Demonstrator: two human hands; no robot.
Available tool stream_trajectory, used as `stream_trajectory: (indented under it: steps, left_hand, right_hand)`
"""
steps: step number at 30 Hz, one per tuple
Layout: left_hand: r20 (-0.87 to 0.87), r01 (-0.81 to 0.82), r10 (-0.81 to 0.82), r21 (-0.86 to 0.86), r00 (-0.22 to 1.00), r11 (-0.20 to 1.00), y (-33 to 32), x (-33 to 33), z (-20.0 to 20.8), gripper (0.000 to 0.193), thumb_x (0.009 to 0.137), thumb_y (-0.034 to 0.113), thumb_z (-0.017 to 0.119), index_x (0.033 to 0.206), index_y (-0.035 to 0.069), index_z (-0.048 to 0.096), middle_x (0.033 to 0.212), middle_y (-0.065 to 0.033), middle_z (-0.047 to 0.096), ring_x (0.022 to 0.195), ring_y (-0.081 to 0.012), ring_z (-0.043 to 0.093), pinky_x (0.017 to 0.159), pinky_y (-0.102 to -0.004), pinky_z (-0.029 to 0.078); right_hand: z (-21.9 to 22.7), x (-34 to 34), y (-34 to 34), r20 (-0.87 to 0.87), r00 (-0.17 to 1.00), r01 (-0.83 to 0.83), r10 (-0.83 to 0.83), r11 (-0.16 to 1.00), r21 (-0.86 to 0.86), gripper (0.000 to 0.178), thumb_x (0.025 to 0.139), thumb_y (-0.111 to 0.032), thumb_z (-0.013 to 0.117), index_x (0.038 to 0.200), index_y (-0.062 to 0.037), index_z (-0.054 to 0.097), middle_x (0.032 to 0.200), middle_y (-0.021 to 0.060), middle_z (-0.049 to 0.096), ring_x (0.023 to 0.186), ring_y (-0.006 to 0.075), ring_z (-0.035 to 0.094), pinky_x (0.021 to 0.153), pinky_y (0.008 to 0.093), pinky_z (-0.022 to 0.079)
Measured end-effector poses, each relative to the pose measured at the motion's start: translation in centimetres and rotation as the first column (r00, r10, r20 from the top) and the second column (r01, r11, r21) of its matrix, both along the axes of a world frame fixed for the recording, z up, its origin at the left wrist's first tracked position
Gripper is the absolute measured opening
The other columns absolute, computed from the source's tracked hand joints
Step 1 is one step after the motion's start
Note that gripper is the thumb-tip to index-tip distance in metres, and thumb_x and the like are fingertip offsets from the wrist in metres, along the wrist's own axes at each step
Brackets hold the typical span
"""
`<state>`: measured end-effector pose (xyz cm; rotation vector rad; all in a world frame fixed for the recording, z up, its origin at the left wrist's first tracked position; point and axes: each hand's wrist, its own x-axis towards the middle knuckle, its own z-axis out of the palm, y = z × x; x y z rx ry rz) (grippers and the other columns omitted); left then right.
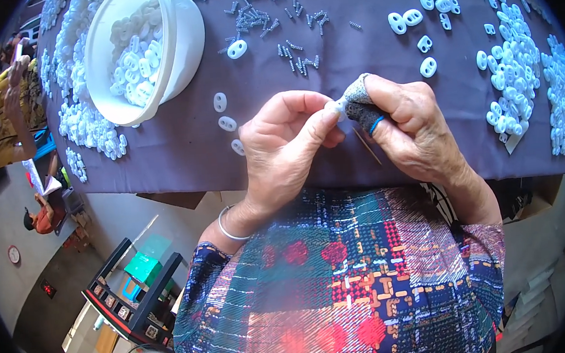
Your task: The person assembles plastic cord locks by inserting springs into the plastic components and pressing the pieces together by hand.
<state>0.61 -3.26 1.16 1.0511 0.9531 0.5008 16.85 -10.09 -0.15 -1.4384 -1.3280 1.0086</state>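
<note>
A small white plastic cord lock piece (336,108) is pinched between the thumb and fingers of my left hand (280,140), just above the table's near edge. From the other side, my right hand (410,116) closes on the same piece with its thumb and forefinger. Grey and dark fabric covers (360,101) wrap those fingertips, one with a blue band. A thin brown stick (367,146) shows below the right fingers; whether it is held or lies on the cloth I cannot tell. Beside my left hand lie three white two-hole oval pieces (227,123).
A white tub (183,51) of two-hole pieces stands at the back left, with a heap of white parts (97,135) around it. Small metal springs (253,19) lie scattered at the back middle. More white pieces (511,82) are piled at right on the dark tablecloth (181,154).
</note>
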Motion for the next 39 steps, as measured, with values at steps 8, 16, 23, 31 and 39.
stream_trajectory:
  steps: [8,16,23,31,39]
  left_hand:
    - [-0.039,0.008,-0.008,0.011,0.999,1.0,0.1,0.1,-0.1,0.014,0.085,0.001,0.062,0.097,-0.005,0.058,0.087,-0.0081,0.064,0.072,-0.0109,0.063,0.064,-0.0216,0.054]
    - [0.005,0.008,-0.008,0.005,1.0,1.0,0.5,0.2,0.1,0.014,0.085,0.002,0.063,0.095,-0.006,0.057,0.086,-0.0084,0.063,0.072,-0.011,0.063,0.064,-0.0215,0.054]
    - [0.102,0.034,-0.029,-0.05,0.994,0.998,0.8,-0.3,-0.1,0.016,0.085,0.006,0.063,0.095,-0.004,0.057,0.085,-0.0089,0.064,0.072,-0.014,0.064,0.062,-0.0215,0.052]
    - [0.122,0.013,0.001,-0.112,0.992,0.994,0.9,-1.0,0.0,0.016,0.086,0.01,0.063,0.096,-0.002,0.057,0.087,-0.0089,0.064,0.074,-0.015,0.065,0.061,-0.0222,0.052]
    - [0.145,0.011,0.017,-0.195,0.989,0.981,0.5,-0.8,0.1,0.014,0.085,0.008,0.063,0.095,-0.002,0.058,0.087,-0.0064,0.063,0.076,-0.0093,0.06,0.063,-0.0212,0.051]
  right_hand:
    - [0.0,0.1,0.1,-0.012,1.0,-0.026,0.026,0.998,-0.063,0.012,0.072,0.009,0.048,0.08,0.0025,0.053,0.059,0.0083,0.049,0.051,0.0162,0.05,0.049,0.028,0.038]
    - [0.4,0.4,0.5,0.059,0.997,-0.045,0.046,0.999,-0.021,0.014,0.071,0.008,0.05,0.083,0.0021,0.054,0.063,0.0097,0.053,0.054,0.0213,0.055,0.051,0.0287,0.041]
    - [0.7,0.0,0.7,0.151,0.988,-0.055,0.038,0.992,0.111,0.024,0.067,0.006,0.052,0.091,0.0018,0.056,0.073,0.0127,0.06,0.065,0.0264,0.062,0.059,0.0302,0.046]
    - [1.1,0.3,0.4,0.189,0.981,0.009,-0.042,0.985,0.172,0.036,0.065,0.007,0.056,0.101,0.003,0.057,0.074,0.0112,0.06,0.064,0.0206,0.061,0.058,0.0281,0.045]
    - [1.1,-1.0,0.4,0.484,0.873,-0.079,-0.05,0.967,0.243,0.036,0.065,-0.01,0.072,0.092,0.0052,0.055,0.076,0.0157,0.055,0.065,0.032,0.058,0.057,0.0373,0.047]
